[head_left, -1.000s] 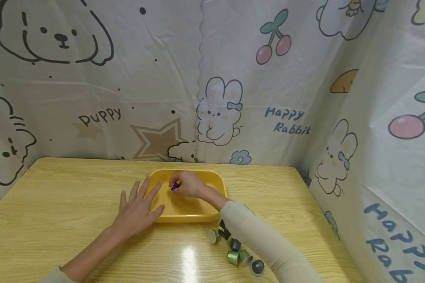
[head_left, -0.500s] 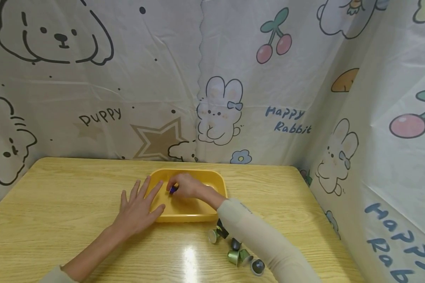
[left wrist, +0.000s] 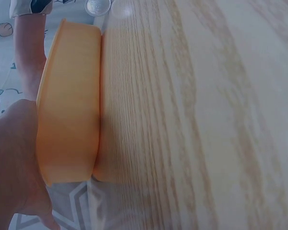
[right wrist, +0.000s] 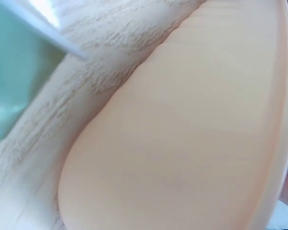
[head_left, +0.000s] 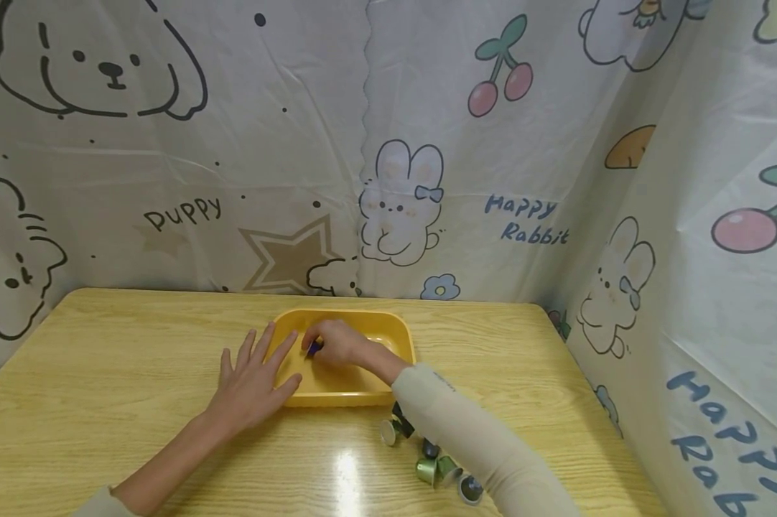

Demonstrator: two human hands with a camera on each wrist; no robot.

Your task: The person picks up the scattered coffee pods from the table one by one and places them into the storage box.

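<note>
While my left hand (head_left: 249, 388) lies spread over the left rim of the yellow tray (head_left: 350, 400), my right hand (head_left: 340, 342) pinches a small purple object (head_left: 314, 348) inside it. Green coffee capsules (head_left: 426, 470) and dark capsules (head_left: 430, 449) lie on the wood-grain table (head_left: 136, 373) near its close right corner, some part-covered by the right sleeve (head_left: 472, 438). From my feed I can't tell whether the partly hidden purple object touches the tray's floor.

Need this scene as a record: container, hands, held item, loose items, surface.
container: yellow tray
left hand: spread over tray's left edge
right hand: inside tray, gripping held item
held item: small purple item; contact with tray floor unclear
loose items: green pods, dark pods, near-right of tray, partly behind right sleeve
surface: wood-grain table
</note>
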